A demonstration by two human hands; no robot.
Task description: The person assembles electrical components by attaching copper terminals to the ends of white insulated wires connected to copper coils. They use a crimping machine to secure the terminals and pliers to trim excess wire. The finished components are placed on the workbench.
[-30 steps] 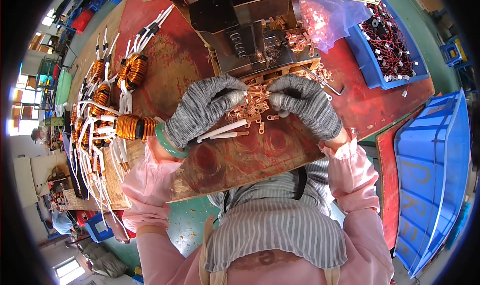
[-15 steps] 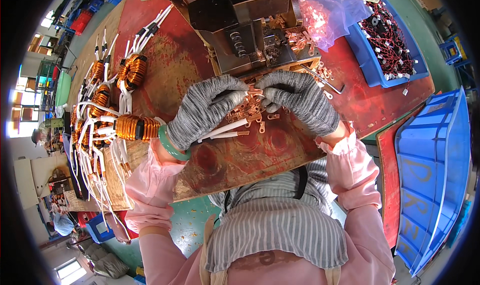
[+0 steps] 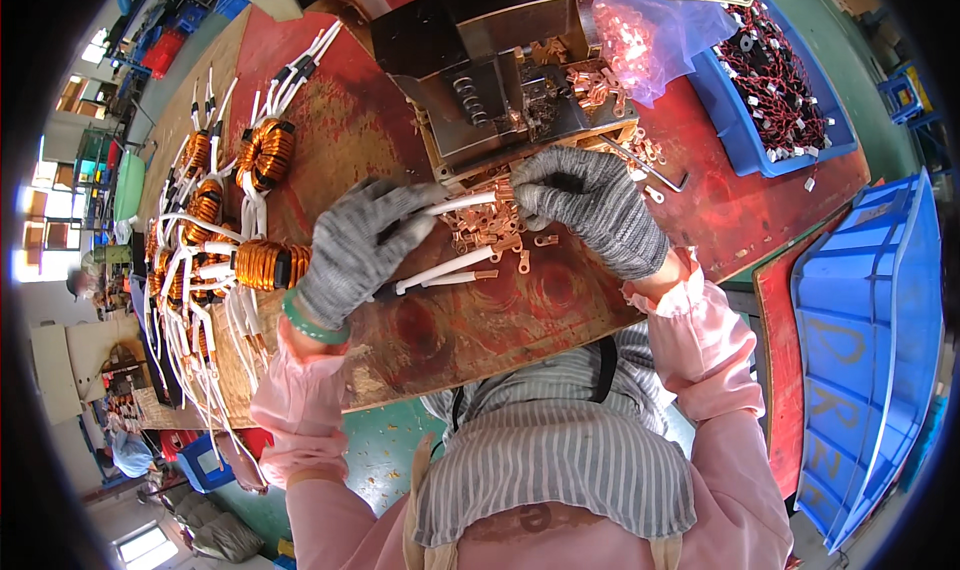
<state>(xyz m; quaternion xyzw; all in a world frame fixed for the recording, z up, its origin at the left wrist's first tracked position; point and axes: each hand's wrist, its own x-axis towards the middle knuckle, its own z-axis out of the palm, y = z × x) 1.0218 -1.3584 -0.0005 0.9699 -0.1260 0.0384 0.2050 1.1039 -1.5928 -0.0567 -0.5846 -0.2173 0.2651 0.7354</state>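
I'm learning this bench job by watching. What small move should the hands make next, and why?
Probably slide a copper terminal onto the white lead. The left hand holds that lead beside the coil, its tip reaches the right hand over the loose terminals, and two more leads lie waiting below.

Both the left hand (image 3: 355, 250) and the right hand (image 3: 590, 210) wear grey knitted cloth gloves of matt, coarse texture, and the left pinches a white sleeved lead (image 3: 455, 205) with a smooth, plastic-looking covering. The workbench (image 3: 470, 320) top is worn, rough board with scuffed red paint, carrying bright copper terminal lugs (image 3: 490, 230) of shiny metal at its centre and glossy copper-wire toroid coils (image 3: 265, 265) towards its left edge. At the far edge sits a dull grey metal press (image 3: 480, 70) beside a thin translucent plastic bag (image 3: 640, 30), with a smooth blue plastic bin (image 3: 740, 135) at the right corner.
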